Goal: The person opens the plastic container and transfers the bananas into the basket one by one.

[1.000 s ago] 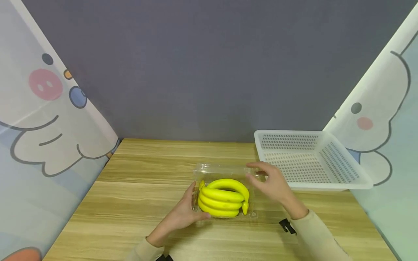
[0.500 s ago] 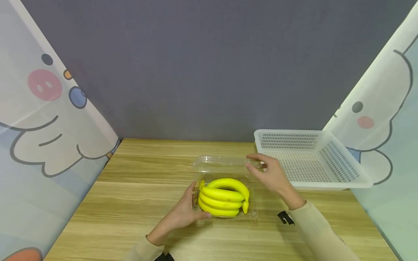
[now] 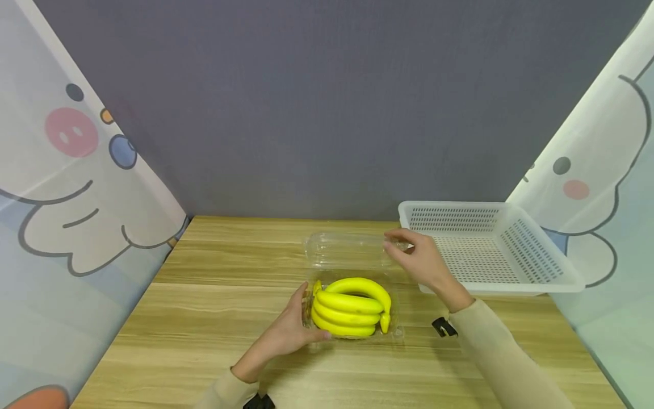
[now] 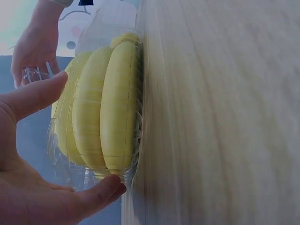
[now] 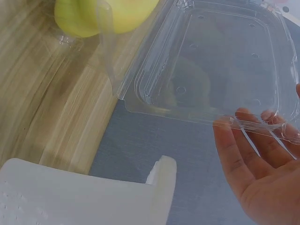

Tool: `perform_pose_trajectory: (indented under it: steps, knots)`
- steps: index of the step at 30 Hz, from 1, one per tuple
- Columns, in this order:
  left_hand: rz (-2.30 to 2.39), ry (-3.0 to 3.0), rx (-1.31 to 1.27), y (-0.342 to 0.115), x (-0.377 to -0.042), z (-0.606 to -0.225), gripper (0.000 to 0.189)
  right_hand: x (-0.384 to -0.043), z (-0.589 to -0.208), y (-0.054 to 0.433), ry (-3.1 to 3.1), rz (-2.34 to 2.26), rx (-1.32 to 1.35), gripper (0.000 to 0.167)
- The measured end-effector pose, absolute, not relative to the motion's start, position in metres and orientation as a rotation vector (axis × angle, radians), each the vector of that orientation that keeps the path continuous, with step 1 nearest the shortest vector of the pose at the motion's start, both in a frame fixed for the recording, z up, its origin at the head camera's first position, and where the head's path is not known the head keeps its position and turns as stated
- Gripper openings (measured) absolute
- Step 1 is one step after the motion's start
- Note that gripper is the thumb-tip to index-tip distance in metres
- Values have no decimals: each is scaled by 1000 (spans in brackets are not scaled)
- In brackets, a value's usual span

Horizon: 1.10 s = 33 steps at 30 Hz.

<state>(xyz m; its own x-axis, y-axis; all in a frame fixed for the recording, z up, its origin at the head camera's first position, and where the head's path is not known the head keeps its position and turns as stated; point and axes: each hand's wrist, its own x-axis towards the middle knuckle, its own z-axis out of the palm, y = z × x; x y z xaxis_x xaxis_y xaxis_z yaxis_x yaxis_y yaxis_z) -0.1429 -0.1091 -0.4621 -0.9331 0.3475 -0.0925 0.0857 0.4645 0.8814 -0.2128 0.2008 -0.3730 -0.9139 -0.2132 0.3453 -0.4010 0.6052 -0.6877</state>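
A bunch of yellow bananas [image 3: 349, 313] lies in the base of a clear plastic clamshell box [image 3: 398, 334]. My left hand [image 3: 288, 331] holds the left end of that base, thumb at the near side and fingers at the end wall; the left wrist view shows a fingertip [image 4: 110, 183] against the plastic. Behind the bananas the hinged lid [image 3: 344, 250] stands raised, tilted back. The right hand [image 3: 423, 262] pinches the lid's right edge between thumb and fingers. In the right wrist view several fingers [image 5: 227, 136] show at the lid's rim [image 5: 187, 117].
A white perforated plastic basket [image 3: 562, 283] stands at the back right, close to my right hand. Behind the wooden table [image 3: 204, 324] rises a grey panel [image 3: 306, 113]. Cartoon-printed curtains [image 3: 117, 227] flank both sides.
My right hand has moved back and slightly up, swinging the lid farther away from the bananas. The left hand, the bananas and the base have stayed in place.
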Motion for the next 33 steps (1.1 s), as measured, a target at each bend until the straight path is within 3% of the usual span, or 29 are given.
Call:
perform_pose_trajectory:
  steps: [33]
  knots:
    - [1458, 2448, 356, -111, -145, -469, 126, -250, -367, 199, -2644, 1397, 338, 55]
